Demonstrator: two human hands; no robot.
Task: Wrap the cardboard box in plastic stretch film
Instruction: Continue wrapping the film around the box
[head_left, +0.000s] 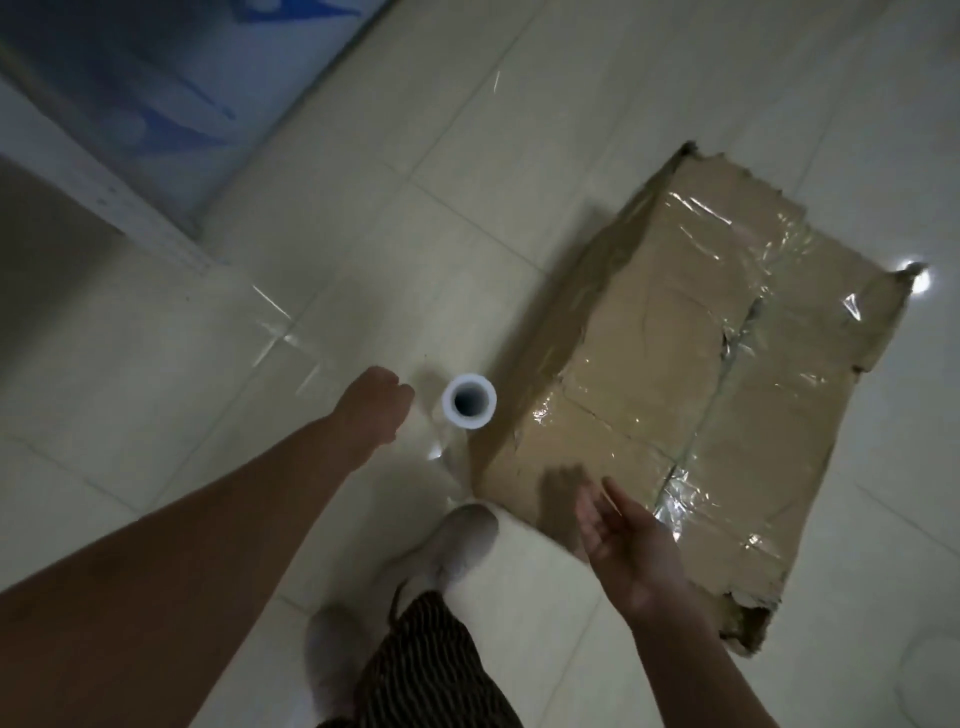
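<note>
Neither hand is actually gripping anything. Left hand (376, 402) is out at the end of a long reach with the fingers bent loosely downward, and it sits just beside the stretch film roll (488, 402) with a small gap between them, so no contact. Right hand (623, 535) is palm up with the fingers relaxed and spread a bit, hovering over the near left corner of the cardboard box (649, 322). I can't see it touching the cardboard or holding any film.

That roll stands upright on the tiled floor (519, 104), white core end facing up at the camera, right next to the box's left side. Some clear film (447, 452) hangs off the lower part of the roll with a few glints on it, and it seems to run toward the box's near corner, but it's too see-through to be sure where it ends.

As for the box, it lies flat on the floor to the right of the roll, pretty beat up, with torn ragged edges at the far corner and the near right corner. It already has shiny wrinkled plastic wrap (727, 223) over the top, most obvious across the far part and along the middle seam.

Down at the bottom are two pale shoes, one (462, 540) just below the roll and another (332, 654) further back, plus a striped trouser leg (431, 665). A blue and white panel (156, 104) sits top left, blurry.
</note>
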